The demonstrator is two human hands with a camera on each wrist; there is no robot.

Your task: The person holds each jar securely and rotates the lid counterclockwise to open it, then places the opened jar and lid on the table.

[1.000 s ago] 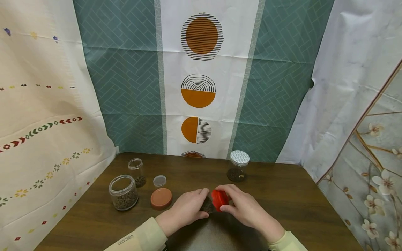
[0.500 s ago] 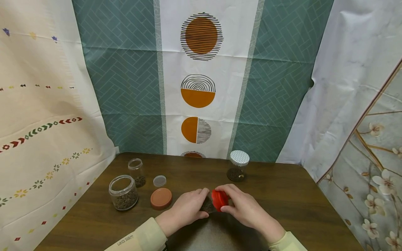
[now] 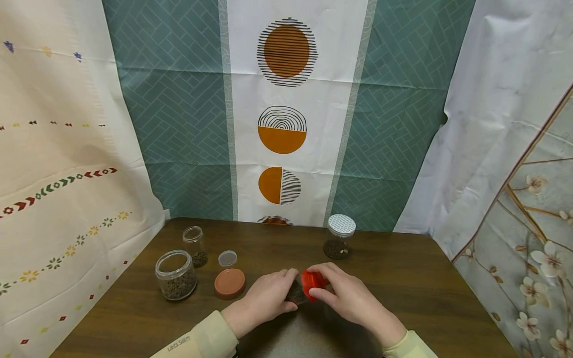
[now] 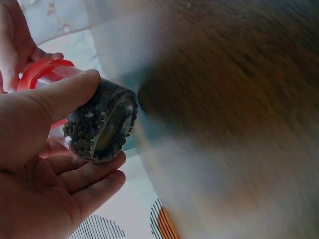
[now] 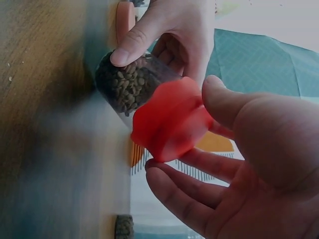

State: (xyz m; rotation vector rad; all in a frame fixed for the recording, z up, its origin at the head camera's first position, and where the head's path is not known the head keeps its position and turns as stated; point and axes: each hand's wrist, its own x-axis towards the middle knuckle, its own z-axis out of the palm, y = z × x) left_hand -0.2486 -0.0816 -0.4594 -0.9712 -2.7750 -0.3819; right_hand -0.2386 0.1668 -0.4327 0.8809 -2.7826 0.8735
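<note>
The left hand [image 3: 267, 297] grips the tilted jar [image 4: 104, 127] at the head view's 6 o'clock; the right hand [image 3: 346, 292] pinches its lid [image 5: 172, 119], at the jar's 3 o'clock. A hard twist (the lid looks seated) could spill the grains [image 5: 130, 88].

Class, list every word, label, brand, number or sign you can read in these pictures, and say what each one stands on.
"Let's": apparently the first word on the left sleeve; the letters after it are too blurred to read.
White jar top: a fine printed pattern, too small to tell whether it holds lettering.
Red lid and held jar: no lettering to be made out.
No other readable text or numbers.
</note>
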